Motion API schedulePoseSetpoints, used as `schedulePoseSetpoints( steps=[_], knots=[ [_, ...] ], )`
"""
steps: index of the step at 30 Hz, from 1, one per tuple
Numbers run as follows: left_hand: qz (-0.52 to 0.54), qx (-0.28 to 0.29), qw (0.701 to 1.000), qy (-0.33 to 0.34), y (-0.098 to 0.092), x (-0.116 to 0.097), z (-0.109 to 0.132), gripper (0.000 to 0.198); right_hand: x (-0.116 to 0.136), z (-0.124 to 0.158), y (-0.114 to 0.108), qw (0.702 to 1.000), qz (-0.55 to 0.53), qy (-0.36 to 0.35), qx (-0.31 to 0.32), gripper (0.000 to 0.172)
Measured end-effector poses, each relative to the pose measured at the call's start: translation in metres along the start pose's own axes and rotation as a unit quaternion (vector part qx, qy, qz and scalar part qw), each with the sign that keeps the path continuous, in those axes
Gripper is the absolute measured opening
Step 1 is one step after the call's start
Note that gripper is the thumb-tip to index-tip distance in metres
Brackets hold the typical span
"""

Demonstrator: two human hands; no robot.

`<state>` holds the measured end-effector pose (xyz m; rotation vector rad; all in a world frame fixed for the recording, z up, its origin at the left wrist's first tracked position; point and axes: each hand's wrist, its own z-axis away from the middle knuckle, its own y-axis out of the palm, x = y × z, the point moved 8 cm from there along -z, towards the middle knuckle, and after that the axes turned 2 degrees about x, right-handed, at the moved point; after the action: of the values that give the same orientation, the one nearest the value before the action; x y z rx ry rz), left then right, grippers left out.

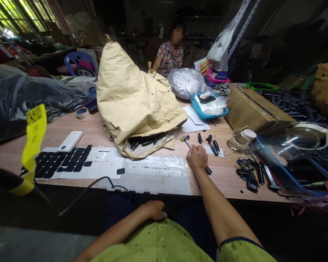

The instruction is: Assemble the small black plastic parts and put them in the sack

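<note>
Fingers of the right hand (197, 157) curl over the shaft of a small hammer (186, 139) on the table (98, 131); the hand covers the middle of the shaft, so only the yellowish head beyond the knuckles and the black grip end (208, 170) nearer the table edge show. Whether the fingers clasp the shaft fully or just rest on it cannot be told. The left hand (155, 210) lies below the table edge against the green shirt, fingers bent inward and their tips hidden; it seems to hold nothing.

Just right of the hammer, a few small black pieces (212, 142) lie on the wood, too small to identify. A tan sack (131, 94) slumps in front, its mouth spilling more black pieces (143, 142), partly hidden by the folds. Left of the hand lie a plastic sheet (155, 171) and a white sheet with black pads (62, 162). At right, a heap of keys (248, 174) is partly behind a clear container (292, 140), which the frame's blur distorts.
</note>
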<state>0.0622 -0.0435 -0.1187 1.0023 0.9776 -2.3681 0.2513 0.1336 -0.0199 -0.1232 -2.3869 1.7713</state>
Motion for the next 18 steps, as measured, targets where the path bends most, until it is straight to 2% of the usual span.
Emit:
schedulePoseSetpoints(
  steps=[3,4,5,6,7,8,9,10,11,12,14,18],
  knots=[
    [0.046,0.174,0.979,0.094,-0.009,-0.048,0.022,0.014,0.0,0.0,0.001,1.0,0.001,0.001,0.005,0.028],
    [0.088,0.198,0.97,0.114,-0.023,-0.063,0.025,0.021,0.0,0.0,0.001,1.0,0.002,0.001,0.007,0.028],
    [0.123,0.176,0.968,0.129,-0.045,-0.075,0.022,0.027,0.0,0.0,0.001,1.0,0.003,0.002,0.009,0.028],
    [0.126,0.102,0.977,0.14,-0.074,-0.082,0.014,0.028,0.0,0.0,0.001,1.0,0.004,0.002,0.009,0.028],
    [0.104,-0.02,0.985,0.139,-0.11,-0.083,0.005,0.027,0.0,0.0,0.001,1.0,0.004,0.001,0.009,0.028],
    [0.067,-0.159,0.978,0.118,-0.147,-0.078,-0.001,0.025,0.001,0.0,0.001,1.0,0.003,0.0,0.008,0.028],
    [0.021,-0.279,0.956,0.082,-0.178,-0.071,-0.004,0.022,0.001,0.0,0.001,1.0,0.002,-0.001,0.006,0.028],
    [-0.024,-0.373,0.927,0.045,-0.201,-0.063,-0.006,0.021,0.002,0.0,0.001,1.0,0.001,-0.003,0.004,0.028],
    [-0.06,-0.435,0.899,0.014,-0.217,-0.054,-0.009,0.021,0.002,0.0,0.001,1.0,0.0,-0.004,0.002,0.028],
    [-0.088,-0.472,0.877,-0.013,-0.228,-0.046,-0.012,0.021,0.002,0.0,0.001,1.0,0.0,-0.005,0.001,0.027],
    [-0.128,-0.498,0.856,-0.051,-0.237,-0.032,-0.021,0.019,0.003,0.0,0.003,1.0,0.002,-0.006,-0.001,0.026],
    [-0.169,-0.493,0.849,-0.087,-0.235,-0.019,-0.031,0.014,0.003,0.0,0.004,1.0,0.007,-0.005,-0.014,0.024]
  ],
)
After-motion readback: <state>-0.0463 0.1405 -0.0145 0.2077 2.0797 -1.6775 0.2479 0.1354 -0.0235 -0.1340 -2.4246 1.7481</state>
